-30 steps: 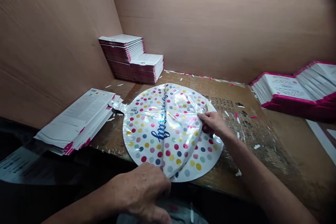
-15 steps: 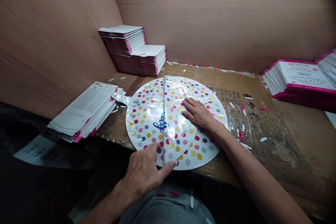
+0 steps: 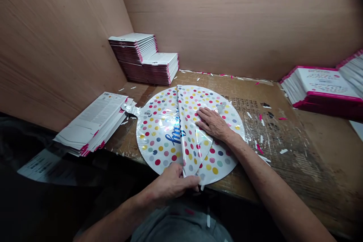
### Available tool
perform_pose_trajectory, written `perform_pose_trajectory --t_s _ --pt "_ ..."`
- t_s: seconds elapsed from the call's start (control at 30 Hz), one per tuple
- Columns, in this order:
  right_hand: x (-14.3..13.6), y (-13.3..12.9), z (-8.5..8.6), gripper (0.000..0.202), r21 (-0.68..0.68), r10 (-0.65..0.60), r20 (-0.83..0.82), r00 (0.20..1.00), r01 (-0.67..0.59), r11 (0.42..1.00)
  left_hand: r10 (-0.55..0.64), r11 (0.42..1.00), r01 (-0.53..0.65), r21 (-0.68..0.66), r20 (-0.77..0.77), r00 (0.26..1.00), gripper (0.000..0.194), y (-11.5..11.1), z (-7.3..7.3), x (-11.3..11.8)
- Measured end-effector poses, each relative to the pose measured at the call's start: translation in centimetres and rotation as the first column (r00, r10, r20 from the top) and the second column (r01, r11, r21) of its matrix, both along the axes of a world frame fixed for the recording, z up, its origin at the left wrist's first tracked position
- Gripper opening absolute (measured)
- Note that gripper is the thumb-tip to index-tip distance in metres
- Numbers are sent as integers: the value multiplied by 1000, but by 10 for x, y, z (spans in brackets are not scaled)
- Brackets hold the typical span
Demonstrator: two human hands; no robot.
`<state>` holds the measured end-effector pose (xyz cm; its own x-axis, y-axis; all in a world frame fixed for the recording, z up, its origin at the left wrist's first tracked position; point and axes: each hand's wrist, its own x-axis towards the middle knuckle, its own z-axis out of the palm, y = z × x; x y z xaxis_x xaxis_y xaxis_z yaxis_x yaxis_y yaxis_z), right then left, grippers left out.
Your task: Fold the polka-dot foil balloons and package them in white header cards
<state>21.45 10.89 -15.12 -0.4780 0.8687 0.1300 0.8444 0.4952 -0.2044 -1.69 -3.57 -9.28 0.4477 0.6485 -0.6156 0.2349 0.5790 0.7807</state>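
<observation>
A flat, uninflated round foil balloon, white with coloured dots and blue lettering, lies on the cardboard-covered table. Its clear neck points left. Over its right part lies a folded dotted layer, whose straight crease crosses the lettering; whether this belongs to a second balloon I cannot tell. My left hand pinches the near end of that folded layer between thumb and fingers. My right hand rests flat on the layer, fingers stretched out and pointing left.
Folded printed cards with pink edges stand in a stepped stack at the back left. Another pile of printed sheets lies left of the balloon. More pink-edged packs stand at right. Paper scraps litter the table; wooden panels enclose the back and left.
My left hand has shifted slightly right and closed on the near end of the folded layer, and the crease there has moved right. The right hand stays in place.
</observation>
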Motion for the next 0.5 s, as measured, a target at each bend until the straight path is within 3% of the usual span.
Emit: perform_pose_trajectory --t_s 0.1,0.2,0.27,0.3,0.33,0.4,0.43,0.47,0.5 --pt "9 -14 21 60 -100 -9 -142 990 -5 995 168 965 -87 -246 331 929 37 -6 12 6" --pt "19 -58 49 77 -120 114 -370 922 -170 978 297 938 -169 -302 453 841 36 -9 28 4" --pt "21 -93 56 93 -63 238 -382 893 -282 957 272 949 -158 -273 455 848 38 -10 35 -2" --pt "21 -109 55 96 2 262 -336 905 -277 961 185 970 -94 -223 432 883 44 -9 37 -7" --pt "21 -121 50 89 69 262 -279 924 -253 965 57 991 -7 -133 369 928 52 -7 39 -12" --pt "20 -136 35 74 206 230 -212 950 -186 961 -113 978 102 185 51 992 68 7 41 -21" --pt "20 -140 28 71 240 218 -191 957 -170 956 -68 908 122 400 -145 987 71 18 41 -25" --pt "21 -141 23 71 242 216 -175 961 -171 955 48 778 142 612 -283 958 72 32 40 -28" --pt "22 -141 21 70 210 224 -159 962 -189 959 164 609 175 774 -339 927 73 47 37 -29"
